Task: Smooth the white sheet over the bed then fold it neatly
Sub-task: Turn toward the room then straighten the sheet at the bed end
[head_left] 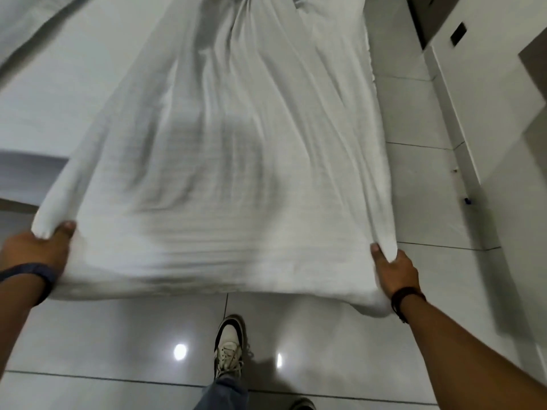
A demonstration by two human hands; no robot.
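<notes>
- Here the wrinkled white cotton sheet (236, 179) fills the middle of the frame, stretched from the top centre down to the lower third, where its near edge hangs above the floor.
- The left hand (38, 250), at the left edge of the frame, is closed around the sheet's near left corner, thumb on top and cloth bunched over the fingers.
- The right hand (395, 270), at the lower right of the sheet, is closed on the near right corner, thumb pressed on the upper side and the cloth drooping below the wrist.
- A dark blue band (32, 276) wraps the left wrist; a dark corded bracelet (407, 300) wraps the right wrist.
- The sheet's surface is streaked with long folds running top to bottom, and it is blurred.
- To the left of the sheet, in the upper left of the frame, lies the pale flat surface of the white bed (53, 93).
- Glossy grey floor tiles (118, 335) span the bottom of the frame, with two bright light reflections.
- A white-and-black laced sneaker (229, 346) stands on the tiles at bottom centre, with a blue denim trouser leg (222, 393) below it.
- White cabinet panels (485, 93) run down the right side of the frame.
</notes>
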